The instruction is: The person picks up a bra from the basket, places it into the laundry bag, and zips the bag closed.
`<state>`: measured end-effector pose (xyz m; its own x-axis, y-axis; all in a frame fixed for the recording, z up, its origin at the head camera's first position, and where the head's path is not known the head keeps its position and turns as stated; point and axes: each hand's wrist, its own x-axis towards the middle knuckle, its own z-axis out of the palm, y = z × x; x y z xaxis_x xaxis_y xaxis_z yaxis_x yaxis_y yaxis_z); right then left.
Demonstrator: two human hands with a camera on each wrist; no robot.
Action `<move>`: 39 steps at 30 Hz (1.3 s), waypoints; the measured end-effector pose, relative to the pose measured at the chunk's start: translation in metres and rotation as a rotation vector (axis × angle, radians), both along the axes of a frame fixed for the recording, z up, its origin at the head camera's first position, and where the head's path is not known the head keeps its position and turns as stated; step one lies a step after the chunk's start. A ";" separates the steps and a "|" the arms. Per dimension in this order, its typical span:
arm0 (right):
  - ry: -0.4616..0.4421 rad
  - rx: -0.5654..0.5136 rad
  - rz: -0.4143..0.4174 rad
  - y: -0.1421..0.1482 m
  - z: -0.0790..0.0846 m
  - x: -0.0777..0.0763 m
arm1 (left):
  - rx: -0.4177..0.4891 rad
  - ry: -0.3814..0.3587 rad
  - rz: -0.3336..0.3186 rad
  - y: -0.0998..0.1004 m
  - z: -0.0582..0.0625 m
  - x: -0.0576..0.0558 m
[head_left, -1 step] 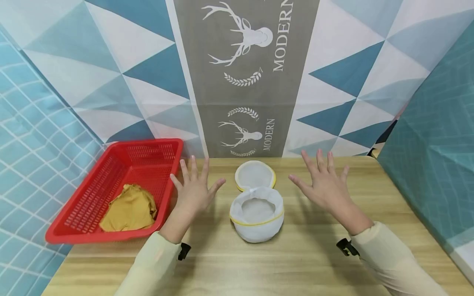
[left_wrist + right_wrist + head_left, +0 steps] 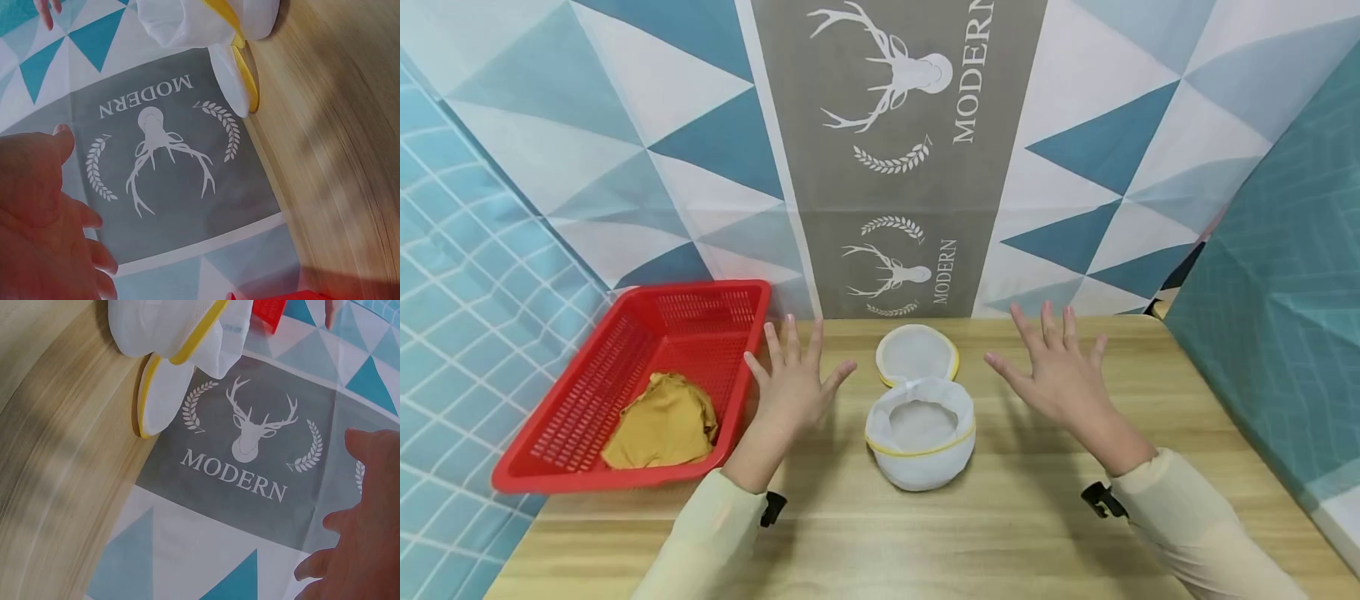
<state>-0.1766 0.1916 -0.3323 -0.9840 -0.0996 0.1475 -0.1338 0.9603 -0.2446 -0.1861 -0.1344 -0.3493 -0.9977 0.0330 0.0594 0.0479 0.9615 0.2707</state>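
Note:
A round white mesh laundry bag [image 2: 921, 469] with yellow piping stands on the table between the two hands. Its round lid [image 2: 917, 354] is folded back behind the opening, toward the wall, and the inside shows pale mesh. Left of the bag, my left hand [image 2: 792, 390] hovers with its fingers spread, holding nothing. On the other side, the right hand [image 2: 1063, 382] is likewise spread in the air and holds nothing. Both wrist views show the bag's yellow-edged side beyond the fingers. A mustard-yellow cloth [image 2: 662, 427] lies crumpled in the red basket [image 2: 741, 329].
The red basket sits at the table's left side, close beside the left forearm. A patterned cloth wall [image 2: 887, 192] rises behind the wooden table [image 2: 917, 550]. Blue-green sheets [image 2: 1285, 275] hang at either side. Each wrist wears a black strap.

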 end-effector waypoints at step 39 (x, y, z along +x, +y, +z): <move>-0.060 -0.033 0.032 -0.001 0.009 0.002 | 0.064 0.010 0.003 -0.016 -0.002 0.000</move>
